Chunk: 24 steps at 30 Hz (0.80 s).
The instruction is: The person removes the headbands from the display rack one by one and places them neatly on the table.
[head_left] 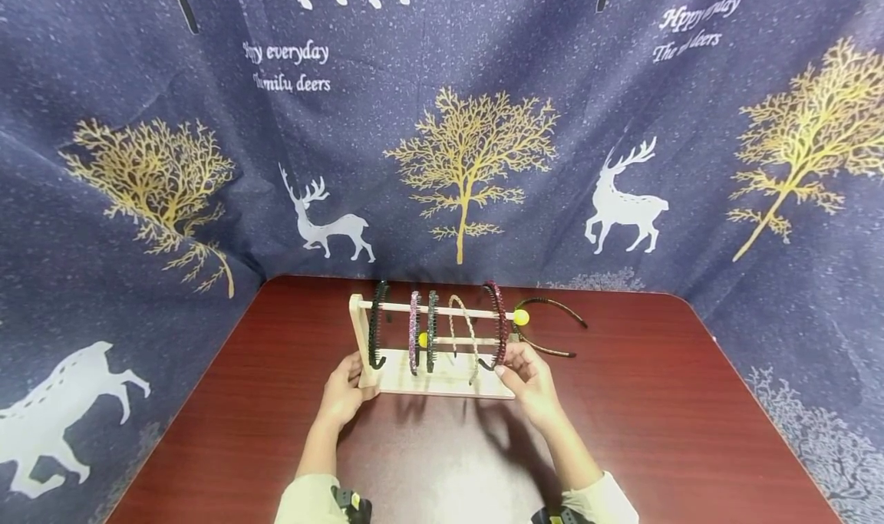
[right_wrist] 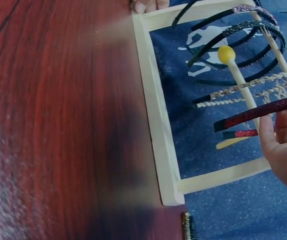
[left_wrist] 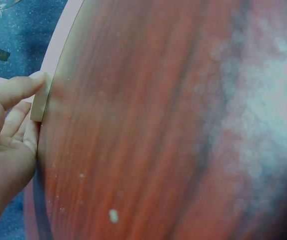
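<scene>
A wooden headband rack (head_left: 442, 386) stands on the table, carrying several headbands on its rods. My left hand (head_left: 343, 390) grips the rack's left end at the base, thumb and fingers around the wood edge (left_wrist: 42, 102). On the right, my right hand (head_left: 530, 378) pinches the lower end of a dark red glittery headband (right_wrist: 258, 113), which hangs over the upper rod. Left of it hang a beige braided headband (head_left: 472, 340), a dark grey glittery one (head_left: 432, 332), a pink glittery one (head_left: 413, 332) and a black one (head_left: 374, 328).
Behind the rack's right end, a thin dark and gold headband (head_left: 569, 313) lies on the reddish-brown table (head_left: 656, 401). Yellow balls (head_left: 521, 318) cap the rods. A dark blue curtain (head_left: 428, 41) with deer and trees hangs around the table.
</scene>
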Available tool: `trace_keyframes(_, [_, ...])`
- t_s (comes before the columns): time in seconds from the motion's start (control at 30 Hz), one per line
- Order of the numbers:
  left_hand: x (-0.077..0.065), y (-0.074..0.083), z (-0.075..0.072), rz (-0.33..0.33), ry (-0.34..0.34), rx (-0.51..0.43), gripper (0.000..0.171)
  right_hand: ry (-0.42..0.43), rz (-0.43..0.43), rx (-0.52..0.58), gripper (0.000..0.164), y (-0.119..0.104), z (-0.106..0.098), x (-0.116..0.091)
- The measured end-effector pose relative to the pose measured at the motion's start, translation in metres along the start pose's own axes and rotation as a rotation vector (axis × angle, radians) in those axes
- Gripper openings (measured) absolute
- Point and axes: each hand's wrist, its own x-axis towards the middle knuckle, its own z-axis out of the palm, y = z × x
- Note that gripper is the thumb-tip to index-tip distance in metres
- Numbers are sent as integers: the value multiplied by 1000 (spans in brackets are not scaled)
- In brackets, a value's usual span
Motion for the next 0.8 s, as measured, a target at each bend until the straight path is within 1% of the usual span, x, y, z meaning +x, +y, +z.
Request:
trace_keyframes(0.07, [0, 1, 0, 3, -2, -2, 73, 16, -5, -9, 19, -2, -2, -1])
trace_keyframes(0.2, [0, 1, 0, 2, -7, 0, 73, 43, -42, -22, 22, -8, -7, 0])
trace_keyframes(0.37, [2, 0, 0, 5, -6, -8, 73, 55, -88, -23, 22, -13, -14, 4])
trace_keyframes(0.47, [3, -1, 0, 5, -9, -11, 73, 38, -117, 29, 22, -15, -19, 6])
trace_keyframes(0.6, [4, -2, 0, -8, -10, 0, 74, 17, -134, 84, 21, -18, -24, 7])
trace_keyframes(0.73, [4, -4, -1, -7, -1, 9, 74, 37, -132, 97, 22, -21, -27, 7])
trace_keyframes(0.8, [4, -5, 0, -10, 1, 15, 74, 52, -132, 109, 25, -23, -29, 7])
